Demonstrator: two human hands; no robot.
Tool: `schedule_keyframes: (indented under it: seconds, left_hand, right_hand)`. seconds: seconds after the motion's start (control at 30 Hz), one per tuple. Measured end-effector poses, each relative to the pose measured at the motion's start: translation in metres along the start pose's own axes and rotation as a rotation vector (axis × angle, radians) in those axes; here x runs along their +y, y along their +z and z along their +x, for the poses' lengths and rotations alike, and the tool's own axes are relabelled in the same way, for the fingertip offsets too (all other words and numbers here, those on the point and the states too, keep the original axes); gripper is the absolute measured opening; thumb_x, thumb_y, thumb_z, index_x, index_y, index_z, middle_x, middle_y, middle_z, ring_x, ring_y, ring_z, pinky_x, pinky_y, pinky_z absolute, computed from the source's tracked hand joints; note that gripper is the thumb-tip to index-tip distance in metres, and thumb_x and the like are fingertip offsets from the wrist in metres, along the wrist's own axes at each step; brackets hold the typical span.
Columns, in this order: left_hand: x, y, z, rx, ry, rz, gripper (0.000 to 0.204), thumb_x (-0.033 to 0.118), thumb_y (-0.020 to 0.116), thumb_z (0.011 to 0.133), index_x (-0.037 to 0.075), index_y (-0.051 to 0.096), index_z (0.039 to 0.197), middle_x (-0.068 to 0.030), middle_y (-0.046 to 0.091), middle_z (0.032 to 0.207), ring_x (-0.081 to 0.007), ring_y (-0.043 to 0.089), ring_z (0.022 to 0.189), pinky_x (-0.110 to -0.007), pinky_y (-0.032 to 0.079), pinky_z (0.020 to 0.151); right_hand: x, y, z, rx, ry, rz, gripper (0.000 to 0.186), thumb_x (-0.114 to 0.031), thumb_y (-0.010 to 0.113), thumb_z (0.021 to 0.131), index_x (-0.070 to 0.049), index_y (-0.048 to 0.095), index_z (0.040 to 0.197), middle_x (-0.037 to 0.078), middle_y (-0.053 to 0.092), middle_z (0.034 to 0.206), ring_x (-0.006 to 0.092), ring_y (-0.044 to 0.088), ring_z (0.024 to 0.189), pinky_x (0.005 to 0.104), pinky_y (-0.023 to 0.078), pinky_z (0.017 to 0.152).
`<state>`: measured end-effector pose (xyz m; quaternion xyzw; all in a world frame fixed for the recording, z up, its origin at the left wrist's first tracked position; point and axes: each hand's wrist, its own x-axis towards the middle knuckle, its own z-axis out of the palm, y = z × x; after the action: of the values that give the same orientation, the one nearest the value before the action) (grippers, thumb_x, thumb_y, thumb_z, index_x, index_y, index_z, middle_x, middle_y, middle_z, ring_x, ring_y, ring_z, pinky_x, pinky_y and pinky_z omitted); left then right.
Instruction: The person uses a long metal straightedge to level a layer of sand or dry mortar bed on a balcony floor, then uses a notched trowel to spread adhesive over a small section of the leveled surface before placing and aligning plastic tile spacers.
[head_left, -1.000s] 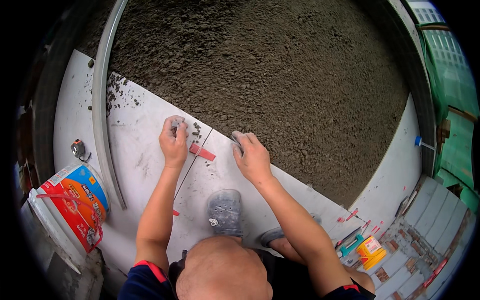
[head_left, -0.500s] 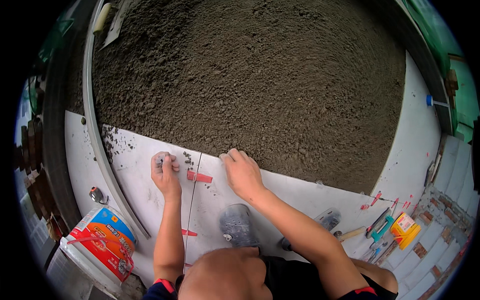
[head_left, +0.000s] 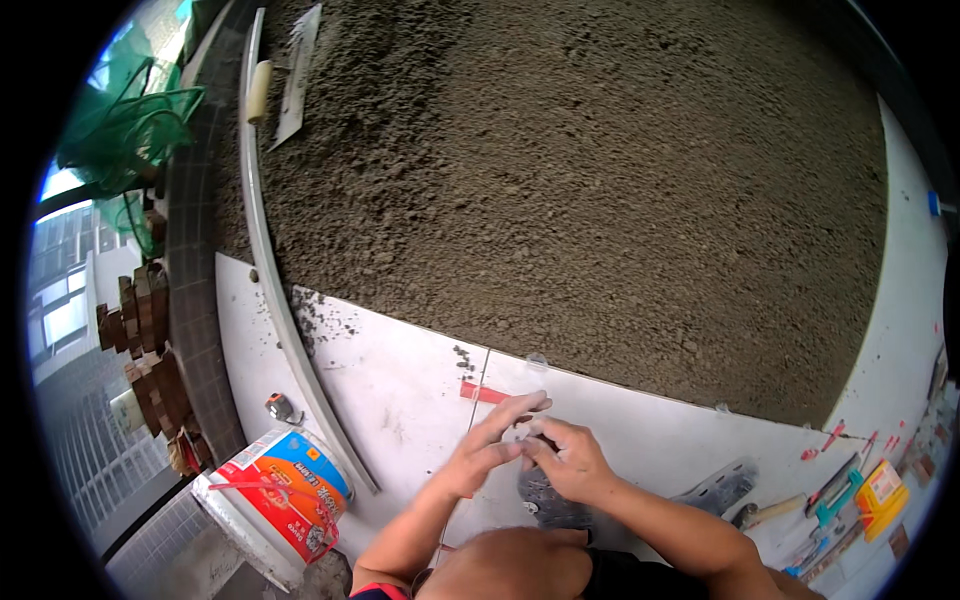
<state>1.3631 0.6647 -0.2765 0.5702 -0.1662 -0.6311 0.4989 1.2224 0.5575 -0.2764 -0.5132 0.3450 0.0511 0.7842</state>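
Note:
My left hand (head_left: pixel 487 448) and my right hand (head_left: pixel 572 462) meet in front of me, above the pale floor tiles. A small whitish thing (head_left: pixel 514 433) shows between the left thumb and fingers; its kind is unclear. The right fingertips are pinched beside it, and what they hold is hidden. Just beyond the hands, a red wedge (head_left: pixel 482 393) lies across the joint of two tiles (head_left: pixel 400 380). A small clear plastic clip (head_left: pixel 537 362) sits at the tile edge, against the bed of damp grey mortar (head_left: pixel 600 200).
A long metal straightedge (head_left: pixel 270 260) runs down the left, beside a trowel (head_left: pixel 295 85). A tape measure (head_left: pixel 279 406) and a bucket (head_left: pixel 290 490) stand at lower left. A yellow container (head_left: pixel 882 500), a teal tool (head_left: pixel 830 505) and a wooden handle (head_left: pixel 775 510) lie right. My shoes (head_left: pixel 720 485) are on the tiles.
My right hand has left the tile edge, where the clear clip now shows. Both hands have drawn together nearer to me. The view has shifted, showing more of the left side.

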Motion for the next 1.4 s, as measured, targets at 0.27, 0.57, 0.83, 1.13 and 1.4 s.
schedule_keyframes:
  seconds: [0.27, 0.57, 0.83, 1.13, 1.4]
  left_hand:
    - [0.095, -0.171, 0.123, 1.032, 0.593, 1.569, 0.049, 0.033, 0.062, 0.09, 0.011, 0.049, 0.132, -0.0226, 0.048, 0.129, -0.0401, 0.048, 0.115, -0.046, 0.041, 0.096]
    - [0.084, -0.187, 0.173, 0.965, 0.477, 1.557, 0.04, 0.042, 0.056, 0.093, 0.007, 0.059, 0.113, -0.0152, 0.06, 0.108, -0.036, 0.061, 0.091, -0.044, 0.05, 0.074]
    - [0.047, -0.059, 0.145, 0.164, 0.708, 1.417, 0.026, 0.024, 0.073, 0.081, 0.007, 0.064, 0.099, -0.0098, 0.062, 0.088, -0.0268, 0.062, 0.072, -0.034, 0.051, 0.06]
    - [0.03, -0.055, 0.117, -0.155, 0.801, 1.525, 0.045, 0.004, 0.07, 0.072, 0.014, 0.063, 0.116, -0.0095, 0.057, 0.107, -0.028, 0.059, 0.091, -0.037, 0.052, 0.073]
    - [0.025, -0.059, 0.106, 0.061, 0.612, 1.308, 0.037, -0.005, 0.066, 0.077, 0.009, 0.066, 0.112, -0.0118, 0.058, 0.105, -0.0303, 0.061, 0.09, -0.037, 0.052, 0.075]
  right_hand:
    - [0.021, 0.002, -0.009, 0.123, 0.055, -0.009, 0.025, -0.025, 0.058, 0.094, -0.001, 0.06, 0.096, 0.011, 0.062, 0.072, 0.0194, 0.06, 0.064, 0.0321, 0.047, 0.064]
    - [0.034, -0.009, -0.025, 0.172, -0.035, -0.125, 0.026, -0.025, 0.058, 0.093, 0.0, 0.06, 0.095, 0.012, 0.064, 0.075, 0.0214, 0.06, 0.067, 0.0328, 0.047, 0.065]
    - [0.056, -0.014, -0.027, 0.201, 0.001, -0.102, 0.026, -0.027, 0.058, 0.092, -0.001, 0.06, 0.095, 0.015, 0.064, 0.08, 0.031, 0.062, 0.075, 0.0365, 0.047, 0.07]
    - [0.052, -0.014, -0.026, 0.193, -0.026, -0.113, 0.024, -0.024, 0.057, 0.092, 0.0, 0.059, 0.094, 0.018, 0.063, 0.083, 0.0358, 0.06, 0.075, 0.0396, 0.047, 0.068]
    - [0.068, -0.001, -0.023, 0.196, -0.068, -0.088, 0.02, -0.02, 0.057, 0.091, 0.0, 0.058, 0.089, 0.02, 0.061, 0.079, 0.04, 0.058, 0.073, 0.0439, 0.045, 0.065]
